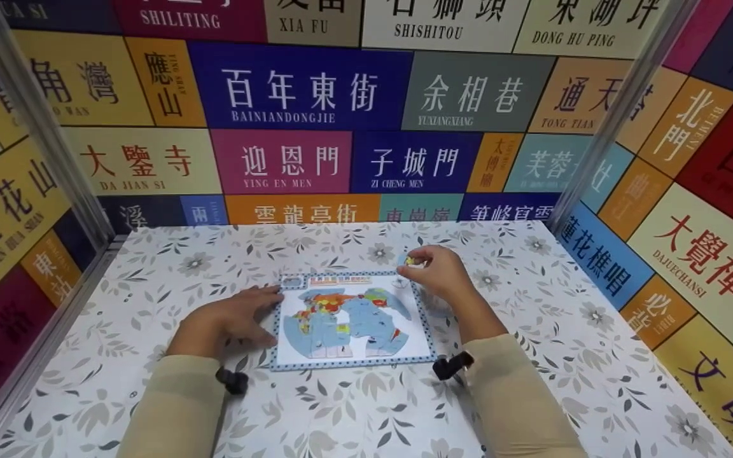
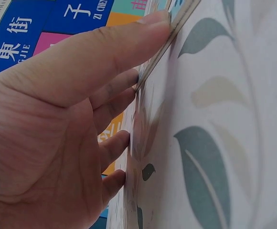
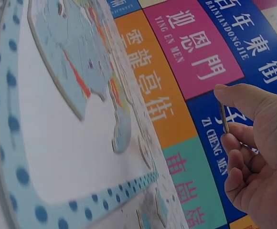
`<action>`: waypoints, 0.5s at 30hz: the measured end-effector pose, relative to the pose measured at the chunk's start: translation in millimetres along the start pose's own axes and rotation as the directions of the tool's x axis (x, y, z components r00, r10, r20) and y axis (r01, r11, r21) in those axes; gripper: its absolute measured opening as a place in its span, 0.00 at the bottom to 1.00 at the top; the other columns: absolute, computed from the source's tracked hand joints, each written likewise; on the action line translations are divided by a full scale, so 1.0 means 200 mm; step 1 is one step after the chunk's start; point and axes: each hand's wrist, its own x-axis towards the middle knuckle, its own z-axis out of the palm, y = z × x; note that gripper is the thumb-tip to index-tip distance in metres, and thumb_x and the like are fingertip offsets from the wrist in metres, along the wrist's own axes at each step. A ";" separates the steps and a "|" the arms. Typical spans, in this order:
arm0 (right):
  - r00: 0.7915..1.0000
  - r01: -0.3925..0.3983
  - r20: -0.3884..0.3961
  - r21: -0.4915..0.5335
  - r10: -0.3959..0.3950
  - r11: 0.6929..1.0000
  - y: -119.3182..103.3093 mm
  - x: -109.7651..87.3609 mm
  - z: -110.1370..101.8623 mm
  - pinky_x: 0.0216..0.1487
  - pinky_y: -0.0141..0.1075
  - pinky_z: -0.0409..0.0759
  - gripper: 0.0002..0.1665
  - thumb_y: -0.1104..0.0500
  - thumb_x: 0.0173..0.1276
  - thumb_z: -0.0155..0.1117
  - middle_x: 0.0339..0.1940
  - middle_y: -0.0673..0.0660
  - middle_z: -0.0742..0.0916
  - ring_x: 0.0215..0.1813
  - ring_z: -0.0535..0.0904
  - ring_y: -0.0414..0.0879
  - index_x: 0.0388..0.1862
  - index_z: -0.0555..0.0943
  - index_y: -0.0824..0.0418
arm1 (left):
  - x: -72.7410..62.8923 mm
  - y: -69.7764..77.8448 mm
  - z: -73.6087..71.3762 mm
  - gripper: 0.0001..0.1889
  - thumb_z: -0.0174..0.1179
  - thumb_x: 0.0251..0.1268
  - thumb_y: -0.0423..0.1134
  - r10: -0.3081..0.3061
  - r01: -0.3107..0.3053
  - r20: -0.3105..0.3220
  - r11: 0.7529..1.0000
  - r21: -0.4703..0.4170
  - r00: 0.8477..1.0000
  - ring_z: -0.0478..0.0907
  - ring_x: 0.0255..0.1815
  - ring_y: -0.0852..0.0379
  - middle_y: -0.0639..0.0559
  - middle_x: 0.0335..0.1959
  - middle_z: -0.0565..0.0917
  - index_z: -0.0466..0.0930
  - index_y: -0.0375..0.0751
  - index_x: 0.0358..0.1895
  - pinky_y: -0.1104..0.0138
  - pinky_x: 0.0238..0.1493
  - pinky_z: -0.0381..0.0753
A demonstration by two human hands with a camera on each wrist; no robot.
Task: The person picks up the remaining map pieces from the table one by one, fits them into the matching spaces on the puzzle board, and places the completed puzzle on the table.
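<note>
A world-map jigsaw puzzle in a flat board with a blue dotted border (image 1: 354, 364) lies on the table, partly filled with map pieces (image 1: 366, 321). White gaps show at its right side and lower middle. My left hand (image 1: 233, 318) lies along the board's left edge, fingers spread, the thumb (image 2: 153, 31) right at the edge in the left wrist view. Over the board's upper right corner, my right hand (image 1: 441, 273) pinches a small puzzle piece (image 1: 409, 260) between thumb and fingers. The right wrist view shows this piece (image 3: 223, 114) edge-on, raised above the board.
The table is covered with a white cloth (image 1: 226, 413) printed with grey flowers and leaves. Behind it and at both sides stand walls of coloured panels (image 1: 300, 89) with Chinese lettering. Small blue loose pieces (image 3: 161, 207) lie beyond the board's border in the right wrist view.
</note>
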 end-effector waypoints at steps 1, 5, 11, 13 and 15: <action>1.000 0.005 -0.002 -0.001 -0.005 1.000 -0.01 0.00 0.01 0.63 0.48 0.83 0.33 0.38 0.65 0.79 0.62 0.53 0.86 0.61 0.79 0.53 0.65 0.85 0.49 | 0.00 0.00 0.00 0.52 0.82 0.56 0.51 0.003 -0.003 0.000 1.000 0.008 1.000 0.36 0.93 0.43 0.65 0.91 0.49 0.62 0.68 0.84 0.33 0.89 0.40; 1.000 0.027 0.004 0.009 -0.027 1.000 -0.06 -0.02 0.04 0.60 0.47 0.84 0.33 0.39 0.65 0.79 0.61 0.52 0.86 0.59 0.79 0.52 0.65 0.85 0.49 | 0.00 0.00 0.00 0.52 0.81 0.56 0.53 0.016 -0.016 -0.003 0.999 0.040 1.000 0.37 0.93 0.42 0.64 0.91 0.50 0.62 0.68 0.84 0.33 0.88 0.40; 0.998 0.067 -0.003 0.000 -0.067 0.998 -0.13 -0.05 0.09 0.59 0.47 0.84 0.30 0.39 0.64 0.80 0.59 0.51 0.88 0.57 0.80 0.51 0.62 0.87 0.48 | -0.01 0.02 -0.01 0.53 0.82 0.54 0.51 -0.006 0.006 -0.004 1.000 0.011 1.000 0.37 0.93 0.41 0.65 0.91 0.49 0.63 0.69 0.84 0.32 0.88 0.39; 0.997 0.072 -0.003 0.002 -0.072 0.997 -0.15 -0.05 0.11 0.60 0.47 0.84 0.30 0.39 0.64 0.80 0.59 0.51 0.88 0.58 0.80 0.51 0.62 0.87 0.48 | -0.01 0.02 0.00 0.53 0.83 0.54 0.51 -0.015 0.015 -0.005 1.000 0.000 1.000 0.36 0.93 0.41 0.65 0.91 0.49 0.63 0.70 0.83 0.31 0.88 0.39; 0.997 0.083 0.002 0.015 -0.083 0.996 -0.17 -0.05 0.13 0.60 0.47 0.84 0.30 0.39 0.64 0.80 0.59 0.51 0.88 0.57 0.80 0.51 0.61 0.87 0.48 | -0.01 0.02 0.00 0.53 0.83 0.53 0.51 -0.022 0.022 -0.004 1.000 -0.011 1.000 0.36 0.93 0.40 0.66 0.91 0.49 0.63 0.71 0.83 0.31 0.87 0.39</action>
